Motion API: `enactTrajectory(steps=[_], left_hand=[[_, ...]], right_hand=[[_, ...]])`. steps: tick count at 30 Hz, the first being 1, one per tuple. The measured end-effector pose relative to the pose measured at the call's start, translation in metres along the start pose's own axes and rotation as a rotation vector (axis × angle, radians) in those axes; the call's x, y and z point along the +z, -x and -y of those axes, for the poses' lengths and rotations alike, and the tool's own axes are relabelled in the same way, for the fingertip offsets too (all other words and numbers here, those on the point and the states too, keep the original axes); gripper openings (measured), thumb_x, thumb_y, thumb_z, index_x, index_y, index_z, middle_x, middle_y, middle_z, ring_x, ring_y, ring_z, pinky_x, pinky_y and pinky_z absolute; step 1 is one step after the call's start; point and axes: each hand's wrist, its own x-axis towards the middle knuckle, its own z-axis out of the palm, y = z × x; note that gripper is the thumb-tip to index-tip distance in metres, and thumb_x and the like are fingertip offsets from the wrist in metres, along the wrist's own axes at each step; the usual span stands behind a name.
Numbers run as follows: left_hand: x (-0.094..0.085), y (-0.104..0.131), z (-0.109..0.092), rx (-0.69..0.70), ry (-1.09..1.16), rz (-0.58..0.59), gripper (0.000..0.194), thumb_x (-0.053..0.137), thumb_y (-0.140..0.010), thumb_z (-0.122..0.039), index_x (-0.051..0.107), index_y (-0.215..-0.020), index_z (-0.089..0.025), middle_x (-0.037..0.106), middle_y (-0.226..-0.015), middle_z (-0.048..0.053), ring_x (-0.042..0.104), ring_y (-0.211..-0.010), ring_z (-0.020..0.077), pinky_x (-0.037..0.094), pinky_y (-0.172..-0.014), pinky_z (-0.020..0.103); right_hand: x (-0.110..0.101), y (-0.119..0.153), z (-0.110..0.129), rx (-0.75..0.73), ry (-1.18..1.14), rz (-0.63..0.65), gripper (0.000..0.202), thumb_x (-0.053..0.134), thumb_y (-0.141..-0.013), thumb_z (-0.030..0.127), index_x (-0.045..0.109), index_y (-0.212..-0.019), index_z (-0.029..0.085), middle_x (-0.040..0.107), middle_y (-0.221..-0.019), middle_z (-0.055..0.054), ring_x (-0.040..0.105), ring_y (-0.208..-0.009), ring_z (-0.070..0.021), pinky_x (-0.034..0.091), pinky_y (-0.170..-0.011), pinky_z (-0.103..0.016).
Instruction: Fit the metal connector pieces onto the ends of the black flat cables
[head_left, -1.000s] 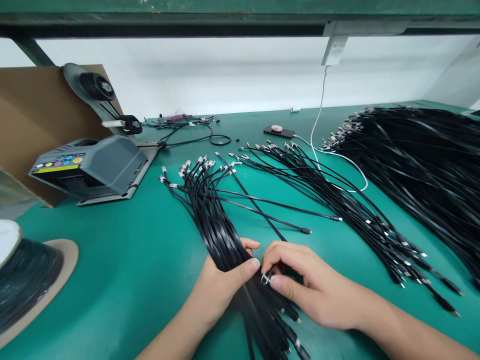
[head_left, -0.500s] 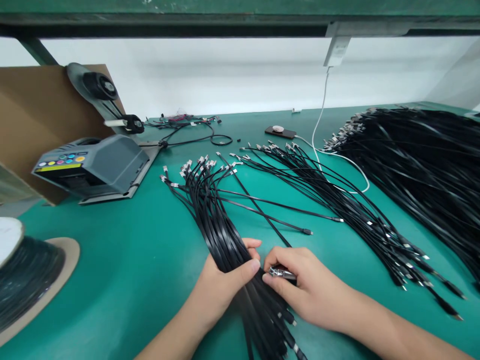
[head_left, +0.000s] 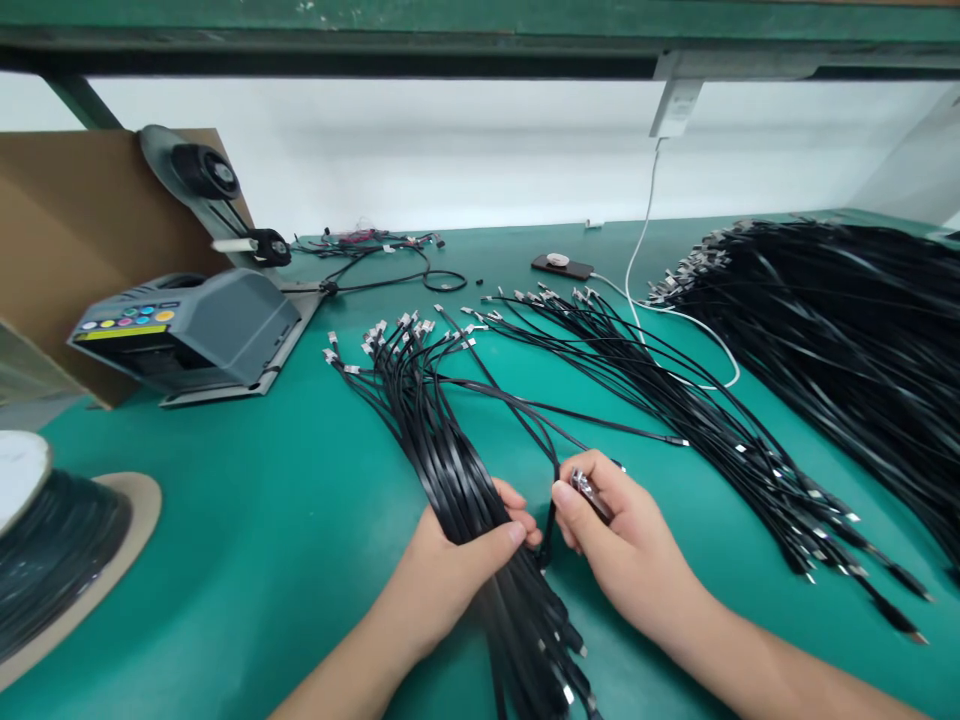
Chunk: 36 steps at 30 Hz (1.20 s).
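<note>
The left hand (head_left: 457, 562) grips a thick bundle of flat black USB cables (head_left: 450, 465), which slants across its palm beneath the thumb, connector ends fanning out beyond the hand on both sides. Just beside it, the right hand (head_left: 630, 545) pinches loose black cabling (head_left: 550, 518), small metal nail clippers (head_left: 589, 492) tucked within its curled fingers, above a green tabletop (head_left: 262, 540).

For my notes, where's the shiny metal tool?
In the head view, the tool is in the right hand, right of the cable bundle in the left hand.
</note>
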Motion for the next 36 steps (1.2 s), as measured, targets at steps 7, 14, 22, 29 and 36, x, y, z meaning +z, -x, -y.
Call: enactTrajectory(steps=[7,14,22,29,36], left_hand=[[-0.002,-0.003,0.001,0.049,-0.122,0.058,0.024,0.083,-0.073,-0.023,0.062,-0.083,-0.018,0.068,-0.085,0.001,0.066,-0.083,0.0192,0.050,-0.077,0.031],[-0.002,-0.002,0.000,0.036,-0.083,0.075,0.021,0.080,-0.077,-0.019,0.060,-0.083,-0.018,0.067,-0.079,-0.003,0.066,-0.077,0.0139,0.050,-0.073,0.025],[0.004,0.000,0.001,-0.019,-0.015,-0.010,0.027,0.085,-0.070,-0.023,0.061,-0.081,-0.018,0.067,-0.076,-0.003,0.071,-0.076,0.0179,0.054,-0.073,0.029],[0.003,0.003,-0.002,-0.039,0.007,-0.007,0.031,0.087,-0.069,-0.027,0.059,-0.081,-0.018,0.068,-0.071,-0.003,0.068,-0.071,0.0145,0.052,-0.068,0.024],[0.002,0.003,-0.003,-0.089,-0.018,0.003,0.033,0.086,-0.071,-0.032,0.061,-0.087,-0.018,0.075,-0.071,0.002,0.067,-0.069,0.0151,0.052,-0.066,0.024]], right_hand=[[0.008,0.000,0.003,0.016,-0.175,-0.019,0.027,0.054,-0.099,0.046,0.047,-0.088,0.022,0.055,-0.062,0.007,0.044,-0.050,-0.0080,0.037,-0.049,-0.019],[0.006,0.000,0.004,-0.033,0.081,0.108,0.015,0.053,-0.097,0.035,0.054,-0.090,0.022,0.058,-0.077,0.002,0.056,-0.069,-0.0129,0.046,-0.065,-0.024],[0.006,-0.005,0.003,0.053,-0.073,0.110,0.027,0.057,-0.095,0.042,0.051,-0.079,0.021,0.056,-0.063,0.005,0.057,-0.059,-0.0115,0.045,-0.059,-0.023],[0.004,-0.005,0.005,-0.039,-0.007,0.127,0.019,0.053,-0.098,0.037,0.055,-0.087,0.021,0.061,-0.072,0.003,0.056,-0.066,-0.0114,0.045,-0.064,-0.022],[0.004,-0.009,0.007,-0.027,0.055,0.099,0.017,0.055,-0.095,0.031,0.055,-0.081,0.021,0.058,-0.065,0.005,0.051,-0.061,-0.0113,0.041,-0.060,-0.022]])
